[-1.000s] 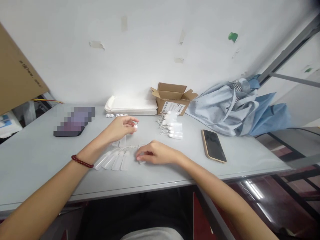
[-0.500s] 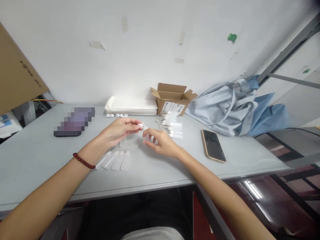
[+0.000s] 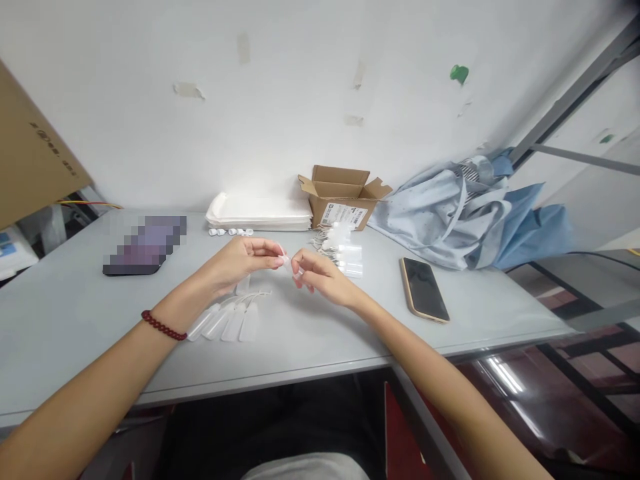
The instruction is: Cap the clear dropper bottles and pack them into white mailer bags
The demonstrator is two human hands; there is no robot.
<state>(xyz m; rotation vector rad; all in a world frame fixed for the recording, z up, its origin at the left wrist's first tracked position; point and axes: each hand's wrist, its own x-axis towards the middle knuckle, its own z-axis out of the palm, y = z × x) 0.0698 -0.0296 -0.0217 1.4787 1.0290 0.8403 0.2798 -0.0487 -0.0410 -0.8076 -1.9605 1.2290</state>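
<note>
My left hand [image 3: 250, 257] pinches a small white cap [image 3: 285, 261] between thumb and fingertips, above the grey table. Close against it, my right hand [image 3: 323, 275] has its fingers closed on a translucent plastic tube [image 3: 299, 273], mostly covered by the fingers. The cap and the tube meet between the hands; whether they are joined I cannot tell. Below my left wrist several translucent tubes with white strings [image 3: 231, 320] lie fanned out. Part of another clear piece [image 3: 243, 285] shows just under my left hand. Behind my right hand lies a pile of capped, stringed tubes [image 3: 350, 257].
Several white caps [image 3: 231, 232] line up before a stack of white sheets [image 3: 260, 212]. An opened cardboard box [image 3: 343, 200] stands against the wall. A phone [image 3: 425, 289] lies at right, near a light blue cloth bag [image 3: 435, 220]. A blurred-out dark object [image 3: 145, 247] is at left.
My right hand has come nearer to the left, and its fingers have closed in around the tube. The cap and tube now meet. The view has shifted slightly.
</note>
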